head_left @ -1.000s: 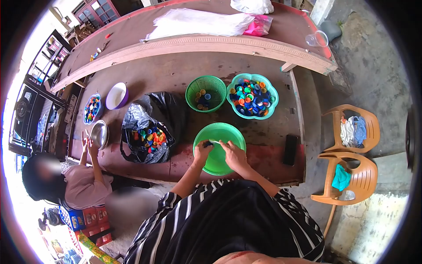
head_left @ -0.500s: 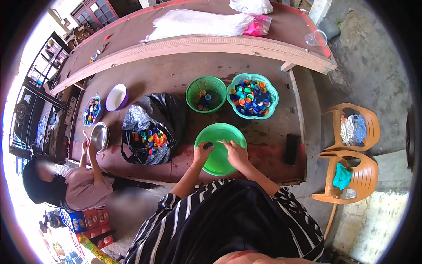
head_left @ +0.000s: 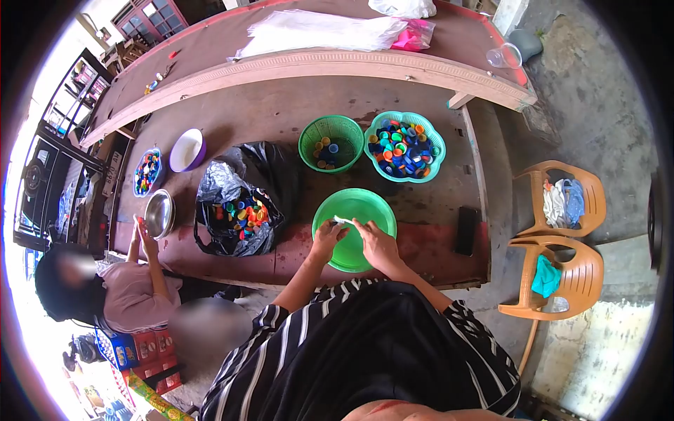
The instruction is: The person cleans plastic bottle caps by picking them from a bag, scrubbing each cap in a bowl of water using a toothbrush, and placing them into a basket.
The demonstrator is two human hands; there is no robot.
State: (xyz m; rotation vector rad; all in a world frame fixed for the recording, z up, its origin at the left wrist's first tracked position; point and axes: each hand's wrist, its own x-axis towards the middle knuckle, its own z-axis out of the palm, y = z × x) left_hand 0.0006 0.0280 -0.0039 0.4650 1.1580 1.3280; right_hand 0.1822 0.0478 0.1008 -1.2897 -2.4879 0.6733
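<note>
Over the green basin (head_left: 354, 259), my left hand (head_left: 328, 237) is closed in a pinch on one end of a small white piece (head_left: 341, 220). My right hand (head_left: 374, 242) pinches the other end, its fingertips close to the left ones. Behind the basin stands a green basket (head_left: 312, 156) with several caps at its bottom. Beside it on the right is a turquoise scalloped basket (head_left: 438, 154) heaped with coloured caps. A black plastic bag (head_left: 270, 175) holding more caps lies open to the left.
At the left, a person (head_left: 137, 298) sits by a metal bowl (head_left: 160, 214), a purple bowl (head_left: 187, 151) and a small basket of caps (head_left: 147, 172). A phone (head_left: 465, 230) lies right of the basin. Brown chairs (head_left: 590, 274) stand at the right.
The dark blue cap at my left hand no longer shows, and a white piece now spans both hands. My hands have drawn closer together. The other person's hands have moved slightly.
</note>
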